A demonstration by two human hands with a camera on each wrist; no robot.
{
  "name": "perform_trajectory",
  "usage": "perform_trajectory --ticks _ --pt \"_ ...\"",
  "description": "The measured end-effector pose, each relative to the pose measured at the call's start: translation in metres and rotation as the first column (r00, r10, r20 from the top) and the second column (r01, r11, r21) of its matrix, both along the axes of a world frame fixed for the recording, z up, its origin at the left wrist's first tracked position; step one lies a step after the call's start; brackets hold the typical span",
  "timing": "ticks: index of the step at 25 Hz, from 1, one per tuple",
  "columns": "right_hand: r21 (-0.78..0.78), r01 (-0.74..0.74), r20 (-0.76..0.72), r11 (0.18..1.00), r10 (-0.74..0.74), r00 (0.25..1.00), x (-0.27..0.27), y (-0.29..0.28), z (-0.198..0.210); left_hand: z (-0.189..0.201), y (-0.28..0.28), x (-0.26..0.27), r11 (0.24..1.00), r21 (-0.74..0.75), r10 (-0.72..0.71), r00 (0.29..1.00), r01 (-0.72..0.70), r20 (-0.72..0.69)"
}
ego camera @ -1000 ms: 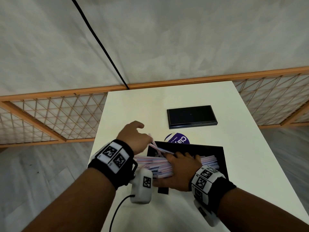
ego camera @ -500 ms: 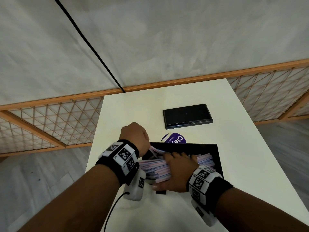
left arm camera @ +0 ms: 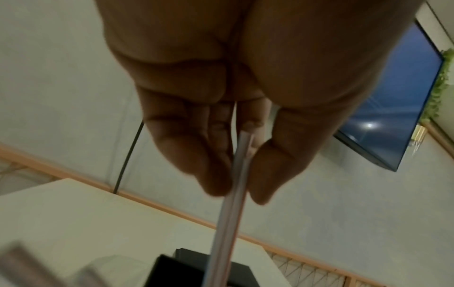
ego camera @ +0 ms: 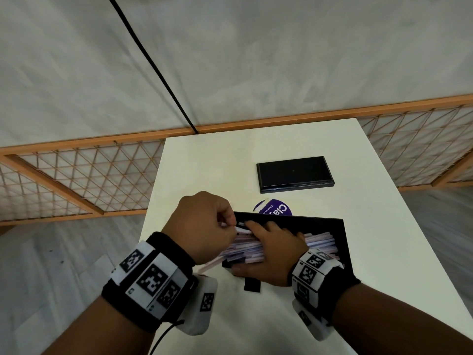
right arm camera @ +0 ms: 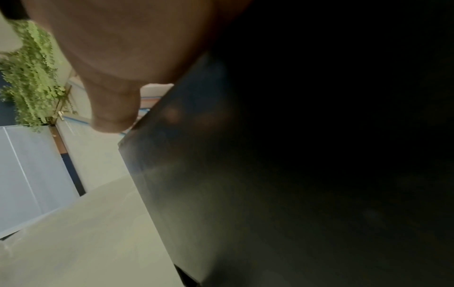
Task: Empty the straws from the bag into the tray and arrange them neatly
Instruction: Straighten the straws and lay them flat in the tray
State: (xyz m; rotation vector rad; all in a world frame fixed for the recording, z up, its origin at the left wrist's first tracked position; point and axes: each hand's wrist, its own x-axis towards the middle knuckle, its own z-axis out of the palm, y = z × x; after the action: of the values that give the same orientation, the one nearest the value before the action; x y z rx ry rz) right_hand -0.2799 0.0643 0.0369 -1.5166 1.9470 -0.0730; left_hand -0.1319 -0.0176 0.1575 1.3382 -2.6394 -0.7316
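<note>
The left hand [ego camera: 204, 226] pinched 1 thin pale straw [left arm camera: 230, 213]; the right hand [ego camera: 271, 254] lay flat, fingers straight, on the pink-white straw pile [ego camera: 320, 243] in the black rectangular tray [ego camera: 343, 242] on the bench [ego camera: 204, 162]. The straw should probably be laid parallel, with the pile kept pressed.

Counter [ego camera: 384, 252], cream, one. Flat black slab [ego camera: 294, 174] at its far end. Purple round label [ego camera: 273, 209] nearer. Wooden lattice panels [ego camera: 76, 180] behind. Black cable [ego camera: 153, 65] on wall.

Office-type interior: white table [ego camera: 204, 162], wall-mounted screen [left arm camera: 403, 101], hanging greenery [right arm camera: 32, 73], glass partition [right arm camera: 27, 174], wooden lattice rail [ego camera: 84, 180].
</note>
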Motion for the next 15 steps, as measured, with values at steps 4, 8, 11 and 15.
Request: perform_trajectory --ticks 4,8,11,15 --pt "0.025 -0.043 -0.034 0.999 0.043 0.998 0.005 -0.002 0.000 -0.018 -0.008 0.031 0.998 0.020 0.069 0.988 -0.067 -0.142" --pt "0.051 -0.057 -0.046 0.997 0.060 0.997 0.010 -0.007 0.002 -0.056 0.003 0.065 0.817 0.571 0.349 0.856 -0.080 -0.381" --pt "0.050 -0.066 -0.064 0.997 0.069 0.996 0.017 -0.013 0.001 -0.080 0.024 0.062 0.841 0.541 0.235 0.889 0.017 -0.394" --pt "0.014 -0.046 -0.085 0.999 0.047 0.995 0.025 -0.017 0.001 -0.107 0.031 0.041 0.959 0.178 0.279 0.846 -0.221 -0.454"
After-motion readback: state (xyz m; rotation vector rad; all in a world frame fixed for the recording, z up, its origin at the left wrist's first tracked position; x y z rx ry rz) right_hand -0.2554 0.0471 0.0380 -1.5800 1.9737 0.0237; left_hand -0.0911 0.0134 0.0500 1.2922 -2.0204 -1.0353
